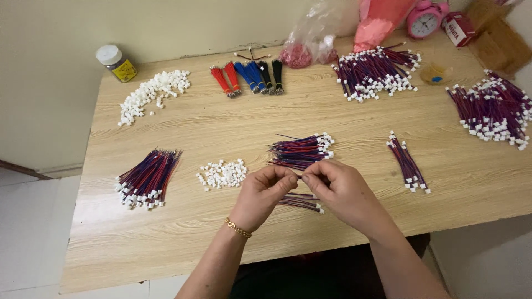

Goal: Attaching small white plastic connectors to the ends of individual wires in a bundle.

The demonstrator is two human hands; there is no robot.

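My left hand (265, 194) and my right hand (338, 191) meet fingertip to fingertip above the wooden table (210, 133), pinching a thin red-and-blue wire between them; whether a connector is in the fingers is hidden. Just beyond the fingers lies a bundle of red-and-blue wires with white plugs (302, 150). Under my hands rest a few more such wires (302, 202). A small heap of white plastic connectors (223, 173) sits left of my left hand. A gold bracelet (238, 228) circles my left wrist.
Other wire bundles lie at front left (147, 180), right (407, 163), back centre-right (377, 72) and far right (493, 111). A larger connector heap (152, 94), coloured wire tufts (249, 77), a jar (116, 62), plastic bags (321, 33), a pink clock (425, 19) and a red box (459, 27) line the back.
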